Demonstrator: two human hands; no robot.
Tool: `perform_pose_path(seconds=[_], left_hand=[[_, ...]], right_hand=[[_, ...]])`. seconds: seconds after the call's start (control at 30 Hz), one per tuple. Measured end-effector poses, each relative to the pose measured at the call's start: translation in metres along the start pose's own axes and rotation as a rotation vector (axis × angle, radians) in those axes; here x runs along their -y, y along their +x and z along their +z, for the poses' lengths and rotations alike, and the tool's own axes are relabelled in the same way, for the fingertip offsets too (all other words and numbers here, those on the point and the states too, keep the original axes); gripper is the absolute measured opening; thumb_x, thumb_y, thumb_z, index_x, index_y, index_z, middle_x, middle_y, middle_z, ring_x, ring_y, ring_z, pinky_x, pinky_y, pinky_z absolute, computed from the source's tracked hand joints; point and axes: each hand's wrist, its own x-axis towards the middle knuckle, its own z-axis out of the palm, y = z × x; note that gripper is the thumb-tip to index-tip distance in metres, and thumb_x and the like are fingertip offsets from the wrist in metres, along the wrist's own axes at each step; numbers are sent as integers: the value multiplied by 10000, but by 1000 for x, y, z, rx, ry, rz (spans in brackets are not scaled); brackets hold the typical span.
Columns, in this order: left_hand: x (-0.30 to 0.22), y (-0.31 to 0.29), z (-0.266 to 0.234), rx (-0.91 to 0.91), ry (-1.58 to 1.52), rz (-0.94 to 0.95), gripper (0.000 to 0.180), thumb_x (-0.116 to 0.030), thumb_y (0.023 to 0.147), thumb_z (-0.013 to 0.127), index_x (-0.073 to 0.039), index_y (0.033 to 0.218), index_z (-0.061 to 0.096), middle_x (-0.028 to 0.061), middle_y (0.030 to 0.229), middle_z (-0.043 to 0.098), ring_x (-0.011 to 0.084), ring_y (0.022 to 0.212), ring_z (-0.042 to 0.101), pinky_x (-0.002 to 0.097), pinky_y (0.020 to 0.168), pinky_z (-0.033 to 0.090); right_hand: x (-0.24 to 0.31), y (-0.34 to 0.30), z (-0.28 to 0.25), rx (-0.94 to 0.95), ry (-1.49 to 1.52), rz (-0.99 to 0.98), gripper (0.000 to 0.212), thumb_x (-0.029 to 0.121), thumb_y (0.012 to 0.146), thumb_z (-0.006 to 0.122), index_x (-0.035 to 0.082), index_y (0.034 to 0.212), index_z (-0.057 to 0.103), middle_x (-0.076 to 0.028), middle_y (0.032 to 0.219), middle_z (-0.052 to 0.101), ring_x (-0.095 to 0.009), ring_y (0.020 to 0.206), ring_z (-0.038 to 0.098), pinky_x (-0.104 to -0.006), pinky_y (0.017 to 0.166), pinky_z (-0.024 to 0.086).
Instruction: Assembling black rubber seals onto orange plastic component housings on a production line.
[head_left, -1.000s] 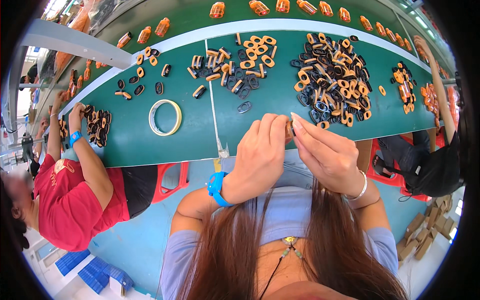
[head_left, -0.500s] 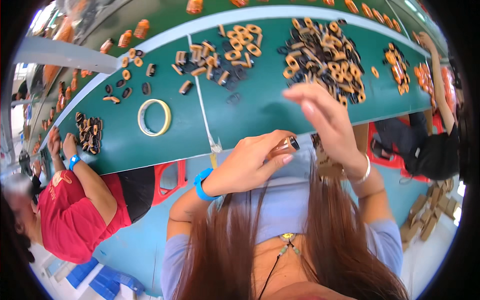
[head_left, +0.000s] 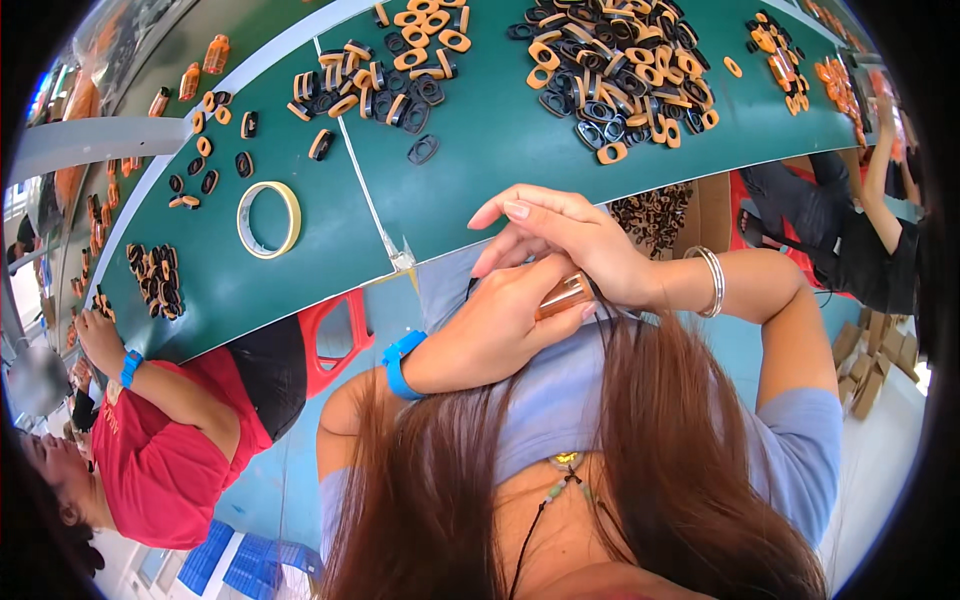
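My left hand (head_left: 500,325) is closed around a small amber, see-through piece (head_left: 565,297), which looks like a little bottle; fingers hide much of it. My right hand (head_left: 590,240) has its fingers stretched out, its palm and heel pressed close against the end of the piece and over my left fingers. That end is hidden now. Both hands are in front of my chest, just off the near edge of the green table (head_left: 480,205). Beyond them lies a big heap of black and tan oval rings (head_left: 620,75), with a smaller heap of rings (head_left: 385,85) to its left.
A roll of tape (head_left: 245,222) lies left on the table. A co-worker in red (head_left: 175,440) sits at left, another in black (head_left: 850,235) at right. Amber bottles (head_left: 190,82) stand beyond the table's far rim. A cardboard box (head_left: 705,212) of rings is below the edge.
My right hand has come down and left onto the end of the amber piece in my left hand. The view has shifted, and the left co-worker's arm has moved.
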Motion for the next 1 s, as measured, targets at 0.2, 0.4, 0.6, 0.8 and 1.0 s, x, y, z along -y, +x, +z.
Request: perform_pose_path(seconds=[0.2,0.4,0.6,0.8,1.0], left_hand=[[2,-2,6,-51,151,172,253,-127,863,644,28,1023,524,217,871,636,382,813,631,435,722,494],[1,-1,8,-79,179,198,247,-124,856,653,44,976,517,226,873,627,392,817,627,438,714,491],[1,-3,12,-55,56,54,259,-131,850,663,51,971,524,238,880,621,394,823,619,438,713,487],[6,-1,9,-149,103,116,261,-122,866,659,53,1017,536,189,903,632,307,854,611,393,705,492],[18,16,-13,12,-1052,-31,459,-398,968,538,-3,1197,502,76,967,569,99,712,504,211,542,378]], right_hand=[[-4,-6,4,-14,-71,-43,426,365,1028,383,-7,1177,528,-184,948,665,-208,905,660,-312,822,514],[-3,-7,4,-22,-103,-90,415,353,1030,384,-8,1160,542,-179,925,667,-201,887,664,-306,803,518],[1,-8,6,-35,-117,-71,407,351,1032,377,3,1149,552,-165,896,667,-189,869,665,-304,791,522],[9,-1,6,-12,-142,-55,422,377,1027,381,19,1167,554,-161,983,662,-174,911,646,-302,819,514],[53,27,-4,49,14,23,562,447,1022,325,-17,1277,513,-176,1211,612,-208,1078,564,-339,987,422]])
